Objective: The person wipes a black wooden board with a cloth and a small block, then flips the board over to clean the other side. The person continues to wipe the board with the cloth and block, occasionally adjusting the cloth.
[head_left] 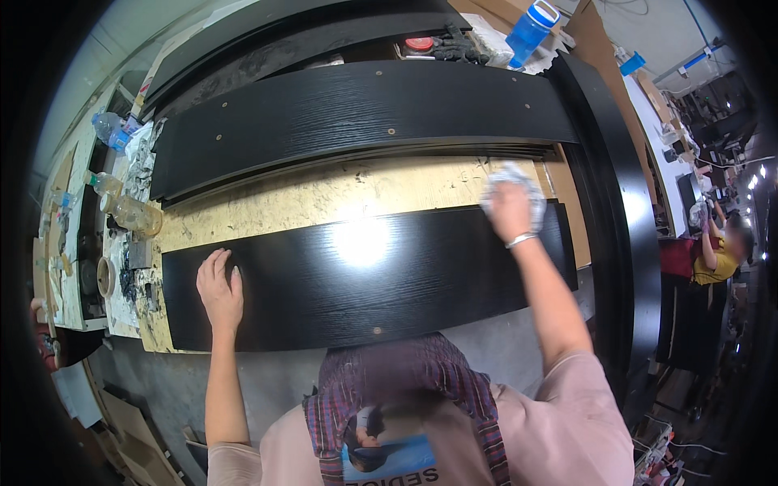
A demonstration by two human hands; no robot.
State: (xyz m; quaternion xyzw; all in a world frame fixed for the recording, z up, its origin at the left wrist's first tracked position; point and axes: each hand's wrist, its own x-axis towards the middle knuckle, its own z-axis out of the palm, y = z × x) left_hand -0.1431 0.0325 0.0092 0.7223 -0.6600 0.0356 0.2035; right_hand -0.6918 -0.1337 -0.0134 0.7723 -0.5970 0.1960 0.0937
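A long black wood-grain board (365, 279) lies across the table in front of me, with a bright glare at its middle. My left hand (219, 287) rests on the board's left end, fingers stretched out flat and holding nothing. Toward the far right corner, my right hand (510, 212) is closed on a crumpled white cloth (531, 193) at the board's far edge. The hand covers part of the cloth, and the cloth looks slightly blurred.
Beyond lies a stack of black boards (356, 105) with small round fittings. Long black panels (620, 202) stand at the right. A blue bottle (532, 34) is at the back, a jar of brownish liquid (134, 215) at the left. Another person (717, 255) works far right.
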